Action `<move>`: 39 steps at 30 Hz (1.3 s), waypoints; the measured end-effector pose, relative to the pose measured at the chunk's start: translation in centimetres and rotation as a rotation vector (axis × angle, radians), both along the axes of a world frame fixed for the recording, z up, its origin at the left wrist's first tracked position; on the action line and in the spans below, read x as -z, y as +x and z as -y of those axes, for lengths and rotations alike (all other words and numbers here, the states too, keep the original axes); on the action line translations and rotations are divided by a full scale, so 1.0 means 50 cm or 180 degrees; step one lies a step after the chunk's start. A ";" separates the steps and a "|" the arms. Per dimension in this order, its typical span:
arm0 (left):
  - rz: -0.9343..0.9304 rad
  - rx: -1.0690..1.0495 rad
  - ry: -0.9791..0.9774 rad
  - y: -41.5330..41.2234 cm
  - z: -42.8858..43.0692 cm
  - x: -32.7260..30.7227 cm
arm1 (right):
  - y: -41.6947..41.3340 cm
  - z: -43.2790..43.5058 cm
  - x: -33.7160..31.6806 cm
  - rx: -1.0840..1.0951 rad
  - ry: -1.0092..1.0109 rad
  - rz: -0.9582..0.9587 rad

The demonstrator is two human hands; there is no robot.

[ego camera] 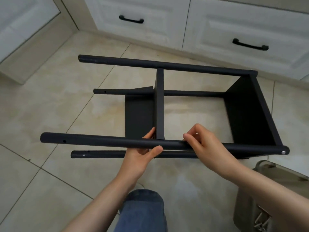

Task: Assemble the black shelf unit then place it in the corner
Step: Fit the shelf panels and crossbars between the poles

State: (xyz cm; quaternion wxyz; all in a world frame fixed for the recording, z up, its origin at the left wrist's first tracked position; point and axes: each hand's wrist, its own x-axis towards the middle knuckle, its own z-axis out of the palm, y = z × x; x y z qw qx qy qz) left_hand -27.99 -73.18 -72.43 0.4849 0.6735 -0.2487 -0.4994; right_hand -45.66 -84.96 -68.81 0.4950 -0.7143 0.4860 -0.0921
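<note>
The shelf unit lies on its side on the tiled floor, in front of white cabinets, its four round poles running left to right. At the left the pole ends stand free, and the near pole shows an open hole in a smooth matt black surface. A flat black board sits low inside the frame, just left of the middle shelf; whether it is fixed cannot be told.

The left hand grips the near pole, thumb on the near side and fingers round the back, by the joint with the middle shelf. That shelf is seen edge-on: a thin, straight-sided panel spanning from the far pole to the near one.

The right hand has its fingers curled, tips bunched on top of the same pole. Whether they pinch a fastener is hidden.

Further right the end shelf closes the frame, with a silver screw head at the pole's tip. A clear plastic box stands at the lower right.

The unit looks stiff and fairly light, probably an easy two-handed lift. The smooth poles could slip or turn in the palm, and the free left ends may flex, so the best hold is likely on two poles close to a fixed shelf
</note>
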 end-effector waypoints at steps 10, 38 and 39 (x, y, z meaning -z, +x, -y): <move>-0.0215 -0.0245 0.0020 -0.010 -0.005 0.028 | -0.007 -0.002 0.019 -0.0105 -0.0044 -0.0090; 0.4913 0.2298 -0.0814 0.085 0.046 -0.042 | -0.004 0.003 0.048 -0.0456 0.0049 -0.0495; 0.4860 0.2564 -0.0775 0.095 0.056 -0.040 | -0.003 0.005 0.048 -0.0482 0.0059 -0.0517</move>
